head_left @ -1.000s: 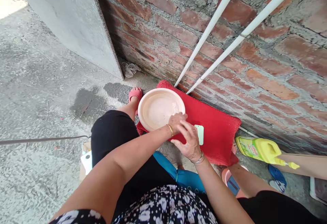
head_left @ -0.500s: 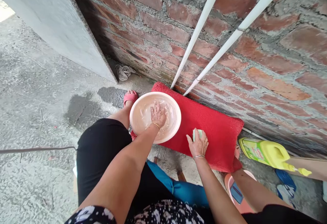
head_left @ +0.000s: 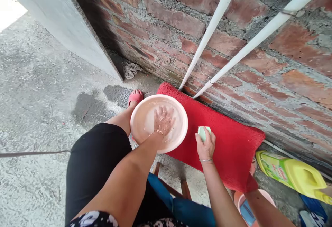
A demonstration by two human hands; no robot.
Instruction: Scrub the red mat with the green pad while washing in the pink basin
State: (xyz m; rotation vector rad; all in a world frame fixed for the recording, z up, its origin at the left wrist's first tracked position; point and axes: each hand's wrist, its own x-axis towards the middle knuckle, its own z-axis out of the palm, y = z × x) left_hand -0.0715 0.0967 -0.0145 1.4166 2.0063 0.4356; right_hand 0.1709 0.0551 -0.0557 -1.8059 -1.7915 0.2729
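Observation:
My left hand is dipped in the water of a pale pink basin, its fingers spread and holding nothing. The basin rests on the left end of a red mat. Over the middle of the mat, my right hand is closed round a pale green scrub brush, with thumb and fingers at its sides. The brush's underside is hidden, so I cannot tell whether it touches the mat.
A brick wall with two white pipes rises behind the mat. At the right lies a yellow bottle, near a pink tub on the floor. A grey slab stands at the left, with a crumpled cloth beside it.
My left hand has gone deeper into the water with its fingers spread wider. My right hand still grips the brush and has turned, showing more of its top. The view has shifted slightly.

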